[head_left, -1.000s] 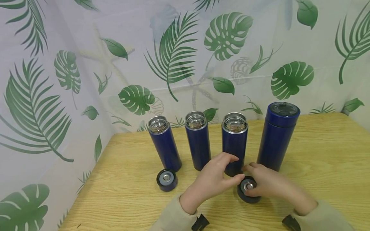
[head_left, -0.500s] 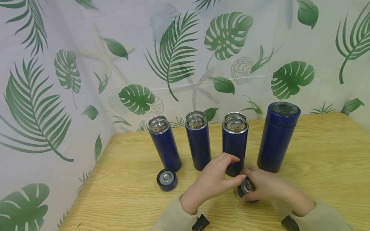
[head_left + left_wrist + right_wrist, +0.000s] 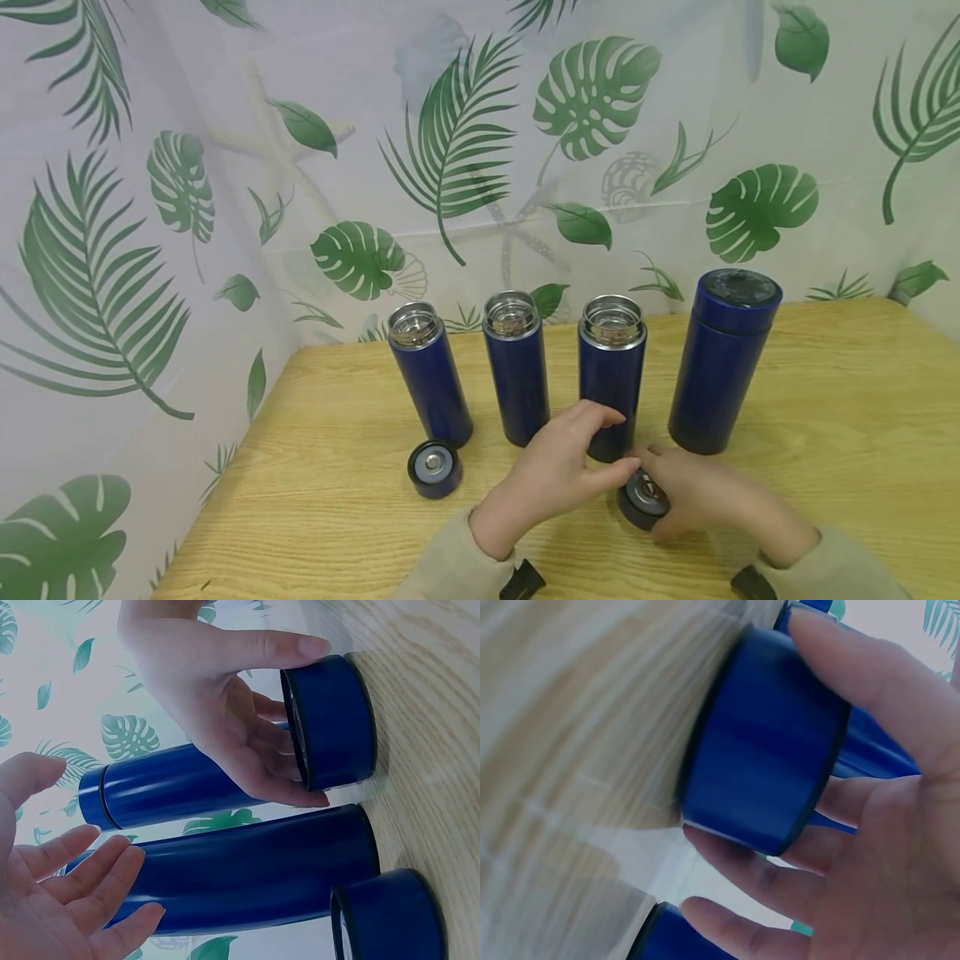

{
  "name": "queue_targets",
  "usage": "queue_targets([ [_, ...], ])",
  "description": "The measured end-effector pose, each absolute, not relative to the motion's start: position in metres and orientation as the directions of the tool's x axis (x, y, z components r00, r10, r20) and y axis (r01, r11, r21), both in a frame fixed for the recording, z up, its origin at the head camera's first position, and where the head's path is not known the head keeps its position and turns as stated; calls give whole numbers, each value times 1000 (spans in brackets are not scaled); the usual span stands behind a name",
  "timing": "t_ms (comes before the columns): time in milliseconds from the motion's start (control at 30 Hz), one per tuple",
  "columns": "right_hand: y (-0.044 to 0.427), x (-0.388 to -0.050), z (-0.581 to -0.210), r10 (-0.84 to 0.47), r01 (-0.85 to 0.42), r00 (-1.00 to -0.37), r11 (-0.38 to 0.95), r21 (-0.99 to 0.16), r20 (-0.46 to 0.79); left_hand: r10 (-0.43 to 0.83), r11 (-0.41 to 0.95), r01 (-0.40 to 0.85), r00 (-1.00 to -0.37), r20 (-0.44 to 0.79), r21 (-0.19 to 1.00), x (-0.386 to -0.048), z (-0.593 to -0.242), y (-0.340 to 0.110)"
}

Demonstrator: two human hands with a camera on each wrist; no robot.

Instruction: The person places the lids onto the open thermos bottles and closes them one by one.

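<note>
Landmark: the closed bottle point(image 3: 723, 367), upright on the bench point(image 3: 300, 517); the held lid point(image 3: 642, 505) is nearer me than the closed bottle and to its left, underside up; the right hand point(image 3: 697, 493) has it between thumb and curved fingers point(image 3: 761, 881), spread about as wide as the lid; I cannot tell whether its lower edge touches the bench.

The left hand point(image 3: 551, 467) is farther left of the closed bottle; its fingers are loosely parted, holding nothing; three open bottles point(image 3: 611, 375) stand in a row leftward from the closed bottle; a second lid point(image 3: 435, 469), also underside up, sits in front of the row's far end.

I judge the step in hand to be picking up a lid to close a bottle; the next move calls for a firm lift, then turning the lid over before it could seat on the open bottle beside the closed bottle; the left hand seems well placed to steady that one.
</note>
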State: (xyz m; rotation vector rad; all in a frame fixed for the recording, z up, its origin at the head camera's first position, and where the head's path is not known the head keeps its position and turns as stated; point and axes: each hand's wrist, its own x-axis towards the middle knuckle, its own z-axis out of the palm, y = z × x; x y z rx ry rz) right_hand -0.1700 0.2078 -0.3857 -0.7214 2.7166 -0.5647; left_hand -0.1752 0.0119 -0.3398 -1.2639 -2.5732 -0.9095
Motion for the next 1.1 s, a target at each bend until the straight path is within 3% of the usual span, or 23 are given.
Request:
queue_targets([
  [667, 205, -168, -380, -471, -394, -880, 802, -449, -70, 678, 468, 750, -644, 354, 468, -174, -340, 12],
  [867, 205, -165, -371, -464, -427, -886, 795, -432, 22, 682, 466, 748, -644, 346, 474, -175, -339, 12],
  [1100, 210, -166, -360, -448, -450, -885, 748, -488, 128, 676, 460, 755, -639, 366, 467, -175, -340, 13],
])
